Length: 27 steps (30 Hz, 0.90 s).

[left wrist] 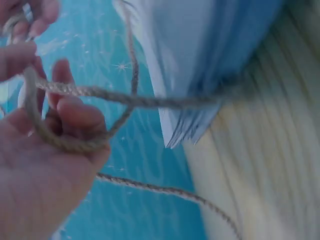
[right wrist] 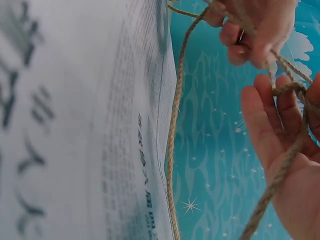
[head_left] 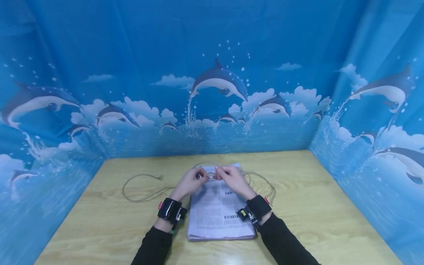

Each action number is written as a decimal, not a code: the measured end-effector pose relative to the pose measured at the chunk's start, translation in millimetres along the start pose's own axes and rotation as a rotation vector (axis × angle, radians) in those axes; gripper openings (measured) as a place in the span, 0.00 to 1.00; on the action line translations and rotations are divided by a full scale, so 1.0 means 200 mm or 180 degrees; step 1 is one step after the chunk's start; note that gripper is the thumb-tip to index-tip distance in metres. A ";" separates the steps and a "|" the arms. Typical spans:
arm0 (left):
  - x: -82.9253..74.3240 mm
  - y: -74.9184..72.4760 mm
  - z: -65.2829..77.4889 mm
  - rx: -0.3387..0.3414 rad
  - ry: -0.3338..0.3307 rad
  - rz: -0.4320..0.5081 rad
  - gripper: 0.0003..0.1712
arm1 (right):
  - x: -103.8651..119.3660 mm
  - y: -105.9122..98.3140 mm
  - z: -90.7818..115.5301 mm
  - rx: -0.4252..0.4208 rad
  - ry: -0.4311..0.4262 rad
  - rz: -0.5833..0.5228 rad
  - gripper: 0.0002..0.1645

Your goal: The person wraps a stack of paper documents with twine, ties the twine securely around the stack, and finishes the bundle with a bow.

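Observation:
A stack of folded newspapers (head_left: 212, 213) lies on the table, with a thin tan twine rope (head_left: 134, 200) around its far part. Above the far end of the stack, my left hand (head_left: 188, 181) pinches the rope between thumb and fingertips. Facing it at close range, my right hand (head_left: 236, 181) holds another part of the rope, which crosses its palm (right wrist: 287, 175). A bend of rope (left wrist: 70, 145) curves over the left fingers in the left wrist view. Strands cross near the right fingertips in the right wrist view.
One loose rope end curls across the wood-grain table (head_left: 116, 228) to the left, frayed at its tip (head_left: 161, 177). More rope (head_left: 269, 184) loops out to the right of the stack. A blue dolphin-print curtain (head_left: 212, 136) encloses the table's back and sides.

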State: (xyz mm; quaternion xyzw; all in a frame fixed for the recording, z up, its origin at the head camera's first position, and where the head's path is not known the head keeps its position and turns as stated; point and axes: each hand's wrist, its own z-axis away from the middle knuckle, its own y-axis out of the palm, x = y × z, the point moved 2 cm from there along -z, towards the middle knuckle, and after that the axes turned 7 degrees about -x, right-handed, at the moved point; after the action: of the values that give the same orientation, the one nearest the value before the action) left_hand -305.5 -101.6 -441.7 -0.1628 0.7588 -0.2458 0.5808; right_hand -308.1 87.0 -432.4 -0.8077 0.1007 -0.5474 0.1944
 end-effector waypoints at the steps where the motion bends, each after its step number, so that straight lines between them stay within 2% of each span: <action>1: 0.00 -0.01 0.01 0.0063 -0.0065 0.0149 0.08 | 0.00 0.00 0.01 0.0018 0.0011 0.0004 0.26; 5: 0.01 -0.02 0.03 0.0365 -0.0233 0.0576 0.16 | 0.00 0.01 0.03 0.0101 -0.0035 0.0000 0.26; 7: 0.01 -0.02 0.03 0.0425 -0.0312 0.0720 0.19 | 0.00 0.01 0.03 0.0144 -0.0051 -0.0112 0.26; 10: 0.00 -0.03 0.02 0.0349 -0.0399 0.0972 0.21 | 0.00 0.01 0.02 0.0210 -0.0018 -0.0448 0.27; 15: 0.01 -0.07 0.01 0.0157 -0.0568 0.1086 0.23 | -0.01 0.00 0.00 0.0355 0.0150 -0.0972 0.29; 17: 0.03 -0.11 0.01 0.0092 -0.0611 0.1188 0.24 | -0.02 0.00 0.00 0.0448 0.0216 -0.1068 0.29; 22: 0.07 -0.22 0.03 -0.0017 -0.0654 0.1728 0.20 | -0.05 -0.05 0.00 0.0655 0.0485 -0.1344 0.31; 24: 0.08 -0.27 0.03 -0.0010 -0.0624 0.1761 0.20 | -0.06 -0.09 0.00 0.0686 0.0636 -0.1552 0.32; 27: 0.10 -0.34 0.04 -0.0057 -0.0591 0.1486 0.21 | -0.08 -0.16 0.00 0.0643 0.0867 -0.2198 0.30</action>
State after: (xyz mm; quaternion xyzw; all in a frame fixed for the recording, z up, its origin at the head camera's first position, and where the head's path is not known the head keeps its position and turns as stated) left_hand -306.0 -169.2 -421.7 -0.0101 0.7215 -0.0822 0.6875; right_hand -316.0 123.2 -432.9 -0.6908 -0.2068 -0.6900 0.0621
